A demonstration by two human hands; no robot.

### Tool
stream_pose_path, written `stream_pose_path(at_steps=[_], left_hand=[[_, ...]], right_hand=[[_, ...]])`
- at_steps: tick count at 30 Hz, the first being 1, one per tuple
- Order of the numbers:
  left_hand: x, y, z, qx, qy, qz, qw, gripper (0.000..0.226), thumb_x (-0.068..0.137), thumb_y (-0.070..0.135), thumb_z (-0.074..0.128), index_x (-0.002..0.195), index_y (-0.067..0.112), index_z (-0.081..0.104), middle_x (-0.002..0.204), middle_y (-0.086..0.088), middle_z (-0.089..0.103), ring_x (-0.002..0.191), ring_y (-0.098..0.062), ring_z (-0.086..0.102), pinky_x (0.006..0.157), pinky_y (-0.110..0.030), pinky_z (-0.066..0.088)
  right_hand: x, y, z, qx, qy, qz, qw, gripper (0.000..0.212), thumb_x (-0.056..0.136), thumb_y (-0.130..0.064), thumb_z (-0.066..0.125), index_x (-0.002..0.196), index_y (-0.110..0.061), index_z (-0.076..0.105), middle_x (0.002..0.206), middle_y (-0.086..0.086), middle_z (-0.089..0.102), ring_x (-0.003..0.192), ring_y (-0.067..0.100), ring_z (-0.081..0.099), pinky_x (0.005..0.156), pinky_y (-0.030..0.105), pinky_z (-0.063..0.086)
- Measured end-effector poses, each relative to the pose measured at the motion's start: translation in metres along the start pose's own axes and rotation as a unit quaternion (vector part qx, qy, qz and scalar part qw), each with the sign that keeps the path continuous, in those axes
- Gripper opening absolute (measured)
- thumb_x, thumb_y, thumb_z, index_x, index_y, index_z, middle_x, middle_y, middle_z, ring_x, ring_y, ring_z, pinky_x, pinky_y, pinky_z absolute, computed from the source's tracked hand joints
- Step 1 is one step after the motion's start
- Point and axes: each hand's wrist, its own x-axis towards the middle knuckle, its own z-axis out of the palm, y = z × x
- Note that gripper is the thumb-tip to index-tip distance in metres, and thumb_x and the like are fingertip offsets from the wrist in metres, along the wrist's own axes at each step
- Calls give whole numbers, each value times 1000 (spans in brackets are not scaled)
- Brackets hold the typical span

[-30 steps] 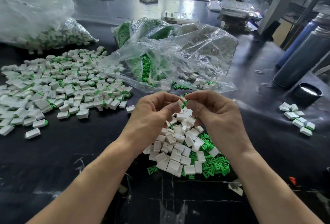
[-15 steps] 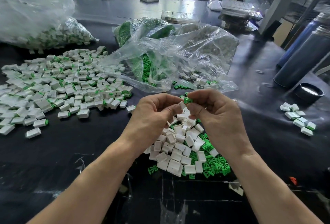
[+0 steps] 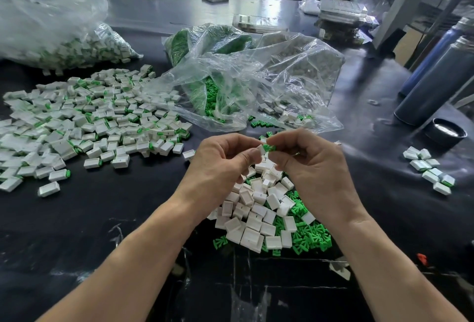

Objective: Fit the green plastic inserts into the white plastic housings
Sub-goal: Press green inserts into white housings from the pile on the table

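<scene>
My left hand (image 3: 223,165) pinches a small white housing (image 3: 261,149) between thumb and fingers. My right hand (image 3: 310,165) pinches a green insert (image 3: 269,147) whose end touches the housing's open side. Both hands hover above a heap of loose white housings (image 3: 256,208) and green inserts (image 3: 307,237) on the black table. How deep the insert sits in the housing is hidden by my fingers.
A wide spread of assembled white-and-green pieces (image 3: 84,124) covers the table at left. Clear plastic bags (image 3: 243,78) of parts lie behind my hands, another bag (image 3: 51,26) at far left. A few housings (image 3: 431,170), a dark cap (image 3: 445,133) and cylinders (image 3: 436,85) stand right.
The green insert has come more into view between my fingertips and now meets the white housing. Both hands have stayed in about the same place above the heap.
</scene>
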Motion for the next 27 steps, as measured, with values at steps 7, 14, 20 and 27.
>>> stream_pose_path(at_steps=[7,14,20,27], left_hand=[[0,-1,0,9,-2,-1,1000,9,93,16,73,99,21,78,84,-2,76,64,-7,60,63,-26,54],[-1,0,1,-9,6,13,1000,9,93,15,74,100,17,78,83,0,75,67,-6,61,62,-24,53],[-3,3,7,-38,26,20,999,11,91,12,75,103,11,76,91,-7,77,75,-14,69,67,-23,57],[-2,0,7,-24,47,7,999,6,89,6,77,92,10,75,85,-6,77,75,-19,72,67,-28,61]], right_hand=[[0,0,-3,11,-24,7,1000,24,90,0,76,101,-21,79,91,-3,79,82,12,72,80,30,61],[1,4,0,108,8,62,992,9,93,-8,74,101,-12,77,86,7,78,71,20,70,71,34,63],[-1,6,4,78,13,47,996,6,96,-13,72,93,-15,77,79,7,75,65,20,67,64,37,62],[-4,5,4,-23,-4,15,1000,8,96,-15,73,92,-23,75,79,0,74,66,19,67,65,40,61]])
